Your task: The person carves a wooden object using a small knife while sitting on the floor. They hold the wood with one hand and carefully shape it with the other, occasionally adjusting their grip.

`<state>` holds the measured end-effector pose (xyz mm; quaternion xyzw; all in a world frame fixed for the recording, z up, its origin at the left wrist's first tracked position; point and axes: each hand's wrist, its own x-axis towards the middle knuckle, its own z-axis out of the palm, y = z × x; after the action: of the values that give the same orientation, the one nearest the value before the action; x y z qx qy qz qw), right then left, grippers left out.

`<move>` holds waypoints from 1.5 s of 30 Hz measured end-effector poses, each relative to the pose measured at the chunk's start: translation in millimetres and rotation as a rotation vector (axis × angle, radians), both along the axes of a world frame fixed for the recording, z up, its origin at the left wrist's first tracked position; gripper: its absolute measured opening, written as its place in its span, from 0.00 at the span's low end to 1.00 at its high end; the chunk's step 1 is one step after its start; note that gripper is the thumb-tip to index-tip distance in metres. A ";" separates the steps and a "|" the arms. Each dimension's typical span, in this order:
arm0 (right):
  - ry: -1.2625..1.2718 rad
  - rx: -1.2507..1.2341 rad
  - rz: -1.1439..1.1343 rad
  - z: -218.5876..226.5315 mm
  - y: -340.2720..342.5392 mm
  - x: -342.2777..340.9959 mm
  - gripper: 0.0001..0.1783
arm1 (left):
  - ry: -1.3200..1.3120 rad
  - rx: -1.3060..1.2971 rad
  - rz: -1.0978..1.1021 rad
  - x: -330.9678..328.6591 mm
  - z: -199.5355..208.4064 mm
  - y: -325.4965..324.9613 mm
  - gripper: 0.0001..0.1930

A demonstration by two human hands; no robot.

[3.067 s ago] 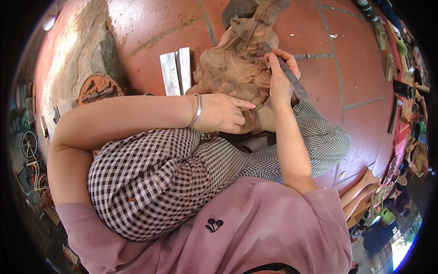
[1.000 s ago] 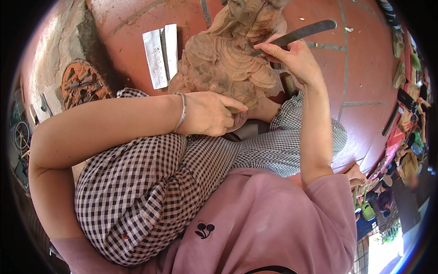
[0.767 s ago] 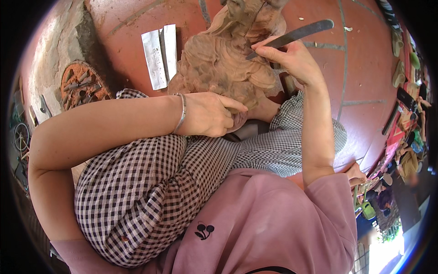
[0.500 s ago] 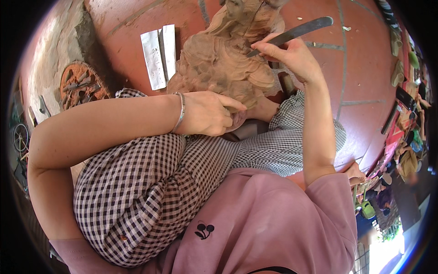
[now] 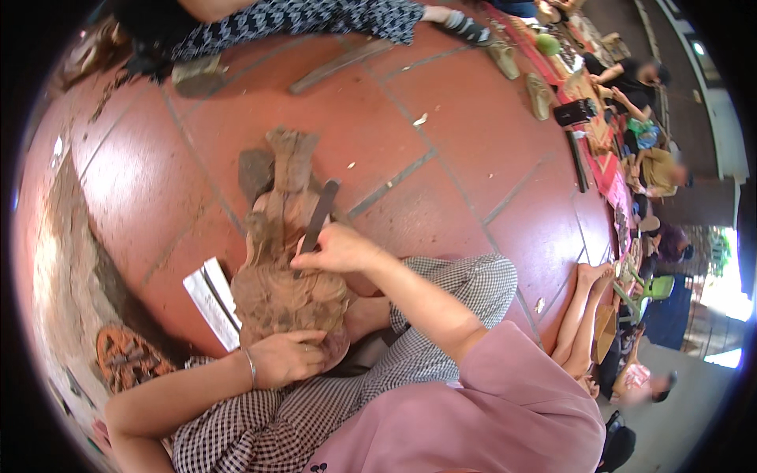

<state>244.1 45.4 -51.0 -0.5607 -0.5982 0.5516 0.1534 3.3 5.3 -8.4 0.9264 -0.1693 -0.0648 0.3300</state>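
Between my legs stands a brown carved wooden figure (image 5: 288, 303), its broad folded base towards me and a narrower part stretching away. My left hand (image 5: 290, 359), wearing a bracelet and a ring, lies at its near end with the fingers over the base's edge. In a pinch, my right hand (image 5: 337, 251) holds a flat dark carving blade (image 5: 318, 213). The blade's rounded end points up and away, and its lower tip meets the middle of the figure. My fingers partly hide that contact. White paper strips (image 5: 211, 303) lie left of the figure.
To the left are a long rough block (image 5: 67, 260) and a round reddish dish (image 5: 162, 366) of dark pieces. A person in patterned trousers (image 5: 307, 27) sits across, near a wooden bar (image 5: 339, 65). Slippers (image 5: 538, 96) and several people are on the right. Chips dot the red tiles.
My view has swung up and right, showing more floor and people. The blade now stands steeper, its tip still at the figure. My left hand stays at the near end.
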 end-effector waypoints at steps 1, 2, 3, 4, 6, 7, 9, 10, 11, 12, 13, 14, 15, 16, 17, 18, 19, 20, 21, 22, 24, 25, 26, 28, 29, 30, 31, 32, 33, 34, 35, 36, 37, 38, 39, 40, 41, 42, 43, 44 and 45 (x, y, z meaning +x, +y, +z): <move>-0.122 0.011 0.010 -10.7 0.5 -1.1 0.30 | 0.044 0.009 -0.028 1.9 2.6 1.5 0.19; -0.092 0.015 -0.013 -29.2 -1.2 0.9 0.33 | 0.086 0.023 -0.060 4.2 3.8 2.4 0.21; -0.062 0.016 -0.035 -45.5 -2.6 4.1 0.35 | 0.102 0.030 -0.072 5.9 3.6 3.9 0.23; -0.048 0.043 -0.053 -53.7 -3.4 4.6 0.35 | 0.127 0.032 -0.075 5.6 4.8 3.2 0.25; -0.018 0.091 -0.086 -47.4 -2.3 3.8 0.36 | 0.169 0.048 -0.088 5.6 9.8 3.4 0.29; -0.057 0.091 -0.096 -42.8 -5.8 1.7 0.36 | 0.176 0.052 -0.093 6.5 12.3 4.7 0.29; -0.171 0.056 -0.067 6.0 -6.2 -8.8 0.35 | 0.202 0.055 -0.079 3.8 15.9 2.4 0.29; -0.220 0.022 -0.037 8.6 -6.5 -10.6 0.30 | 0.238 0.068 -0.088 5.0 19.0 2.5 0.29; -0.269 -0.018 -0.013 8.7 -5.9 -13.4 0.26 | 0.236 0.068 -0.087 5.8 21.5 3.1 0.29; -0.156 -0.074 -0.036 1.5 -5.8 -8.4 0.27 | 0.230 0.068 -0.091 7.4 25.3 4.3 0.30; -0.113 -0.050 -0.076 -13.8 -7.0 -2.8 0.27 | 0.224 0.068 -0.095 9.5 27.3 5.0 0.30; -0.064 -0.024 -0.105 -34.7 -6.9 -0.9 0.27 | 0.213 0.078 -0.088 8.8 25.8 4.6 0.29; -0.014 0.003 -0.129 -50.6 -7.8 -0.7 0.27 | 0.197 0.073 -0.086 7.9 22.4 3.2 0.28; 0.026 0.069 -0.209 -58.1 -8.7 -3.4 0.33 | 0.182 0.070 -0.081 6.3 19.1 2.4 0.28; -0.030 0.043 -0.180 -49.7 -6.8 -6.0 0.30 | 0.170 0.069 -0.072 4.4 17.8 3.8 0.27; -0.089 0.011 -0.154 -31.2 -8.6 -9.7 0.27 | 0.174 0.079 -0.073 4.5 20.0 3.0 0.27; -0.148 -0.022 -0.127 -14.4 -9.1 -13.7 0.24 | 0.161 0.082 -0.063 3.2 19.8 3.2 0.27; -0.237 -0.005 -0.102 -2.8 -10.8 -16.1 0.24 | 0.147 0.081 -0.056 2.4 19.3 2.0 0.27; -0.219 -0.012 -0.108 -2.3 -11.7 -13.7 0.24 | 0.133 0.080 -0.047 2.8 19.3 1.6 0.27; -0.201 -0.019 -0.112 -4.7 -12.0 -10.2 0.24 | 0.114 0.065 -0.037 4.6 20.3 1.4 0.25; 0.050 -0.043 -0.171 -23.6 -13.5 -6.1 0.26 | 0.083 0.035 -0.005 5.0 22.8 0.6 0.22; 0.025 -0.007 -0.195 -35.3 -15.4 -4.8 0.28 | 0.082 0.020 -0.005 4.0 22.1 -0.3 0.22; 0.004 0.036 -0.218 -35.2 -14.4 -4.3 0.29 | 0.083 0.011 -0.002 3.0 19.5 -0.4 0.22; -0.033 0.046 -0.232 -35.6 -13.4 -7.2 0.31 | 0.082 0.026 -0.006 1.1 14.7 -1.1 0.23; -0.047 0.013 -0.225 -21.9 -16.2 -10.2 0.30 | 0.083 0.049 -0.015 -0.1 13.2 -1.9 0.25; -0.060 -0.019 -0.218 -13.2 -17.5 -12.1 0.30 | 0.085 0.072 -0.023 -0.8 12.1 -2.2 0.26; -0.090 -0.018 -0.213 -11.1 -16.0 -13.4 0.30 | 0.085 0.075 -0.012 -1.2 11.6 -2.4 0.26; -0.117 -0.019 -0.215 -9.9 -16.4 -15.0 0.30 | 0.087 0.076 -0.010 -2.3 12.5 -3.2 0.26; -0.144 -0.020 -0.217 -10.0 -16.8 -16.1 0.30 | 0.089 0.077 -0.006 -3.3 12.8 -4.5 0.25; -0.083 -0.055 -0.233 -18.4 -16.7 -13.1 0.24 | 0.083 0.056 -0.005 -4.5 11.1 -6.7 0.25; -0.074 -0.050 -0.245 -29.9 -16.3 -8.8 0.24 | 0.073 0.044 -0.009 -2.3 7.8 -5.0 0.25; -0.063 -0.037 -0.252 -35.3 -15.3 -8.9 0.23 | 0.062 0.040 -0.009 -1.9 7.2 -1.9 0.25; -0.052 -0.024 -0.259 -40.7 -13.1 -8.1 0.23 | 0.066 0.048 -0.026 -1.0 8.3 -0.3 0.25; -0.065 -0.073 -0.236 -19.6 -11.4 -12.1 0.28 | 0.076 0.058 -0.028 -3.0 8.2 0.5 0.25; -0.131 -0.017 -0.247 -17.3 -13.3 -13.3 0.30 | 0.081 0.059 -0.039 -2.6 7.3 0.0 0.25; -0.196 0.039 -0.261 -18.3 -16.3 -17.7 0.33 | 0.066 0.079 -0.060 -2.8 6.0 2.9 0.27; -0.263 0.092 -0.271 -17.4 -19.4 -21.3 0.35 | 0.068 0.065 -0.074 -4.0 3.3 4.3 0.27; -0.269 0.089 -0.255 -16.1 -19.4 -21.0 0.41 | 0.071 0.051 -0.088 -4.7 1.4 6.4 0.27; -0.265 0.079 -0.258 -14.3 -17.8 -20.8 0.41 | 0.074 0.036 -0.104 -7.0 0.9 8.5 0.28; -0.263 0.059 -0.260 -9.8 -19.3 -20.6 0.42 | 0.149 0.109 -0.171 -3.5 8.5 9.7 0.31; -0.260 0.039 -0.263 -4.7 -19.7 -20.1 0.42 | 0.165 0.128 -0.201 -3.8 10.0 11.8 0.33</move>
<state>224.0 25.8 -55.7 -0.6976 -0.5449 0.4381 0.1564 -0.5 17.2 1.6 0.9155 -0.2291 -0.1841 0.2747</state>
